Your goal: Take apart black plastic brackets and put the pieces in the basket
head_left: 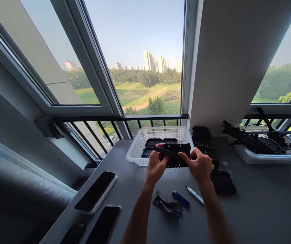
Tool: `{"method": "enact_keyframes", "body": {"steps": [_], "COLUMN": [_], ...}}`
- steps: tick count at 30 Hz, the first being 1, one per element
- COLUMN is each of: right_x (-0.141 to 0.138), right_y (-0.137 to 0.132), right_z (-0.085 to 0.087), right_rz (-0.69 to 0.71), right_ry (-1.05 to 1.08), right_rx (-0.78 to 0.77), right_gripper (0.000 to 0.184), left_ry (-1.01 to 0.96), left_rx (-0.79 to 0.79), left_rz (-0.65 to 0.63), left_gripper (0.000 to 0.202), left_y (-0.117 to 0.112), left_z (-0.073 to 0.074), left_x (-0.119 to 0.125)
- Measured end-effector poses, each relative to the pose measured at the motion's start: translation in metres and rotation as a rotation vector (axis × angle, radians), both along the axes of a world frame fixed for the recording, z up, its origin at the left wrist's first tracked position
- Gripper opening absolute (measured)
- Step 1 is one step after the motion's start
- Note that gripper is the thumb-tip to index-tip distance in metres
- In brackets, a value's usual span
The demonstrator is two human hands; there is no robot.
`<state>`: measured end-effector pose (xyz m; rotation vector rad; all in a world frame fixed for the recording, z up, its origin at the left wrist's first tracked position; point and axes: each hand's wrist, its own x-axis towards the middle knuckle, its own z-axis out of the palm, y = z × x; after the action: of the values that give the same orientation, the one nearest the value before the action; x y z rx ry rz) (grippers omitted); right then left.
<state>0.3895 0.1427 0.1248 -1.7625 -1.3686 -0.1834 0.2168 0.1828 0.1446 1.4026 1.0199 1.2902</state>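
Observation:
My left hand (157,166) and my right hand (200,166) are both closed on a black plastic panel (177,163) with bumpy edges, held up above the table's far part. A thin dark strip (166,150) slants across the panel's front, with both thumbs against it. Bits of something yellow (213,166) show beside my right hand; what it belongs to is hidden. Just behind the panel stands a white plastic basket (135,150) with several black gridded pieces (149,145) in it. Below my hands lie a crumpled grey cloth (168,203), a dark blue lighter-like object (181,198) and a white marker (194,195).
Two phones (97,191) (104,223) and a dark rounded object (73,234) lie at the left. Black panels (223,182) are laid out right of the basket. Another white basket (259,158) with black parts and wires stands farther right. A railing (147,118) and windows border the table's back.

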Motion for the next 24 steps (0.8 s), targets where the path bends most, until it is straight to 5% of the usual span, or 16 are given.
{"method": "enact_keyframes", "body": {"steps": [10,18,24], "right_x": [0.032,0.000,0.032], "right_y": [0.000,0.001,0.001], "right_z": [-0.001,0.001,0.000], "right_rz": [-0.126,-0.009,-0.155], "right_ry": [0.077,0.021,0.101], "right_rx": [0.042,-0.009,0.064], "right_gripper": [0.063,0.059,0.063], "left_ry": [-0.003,-0.007,-0.023], "left_rx": [-0.024,-0.038,-0.034], "left_rz": [0.026,-0.001,0.086], "left_gripper": [0.037,0.038,0.041], "left_y": [0.000,-0.003,-0.006], "left_z": [0.007,0.004,0.013], "left_x": [-0.007,0.002,-0.009]}}
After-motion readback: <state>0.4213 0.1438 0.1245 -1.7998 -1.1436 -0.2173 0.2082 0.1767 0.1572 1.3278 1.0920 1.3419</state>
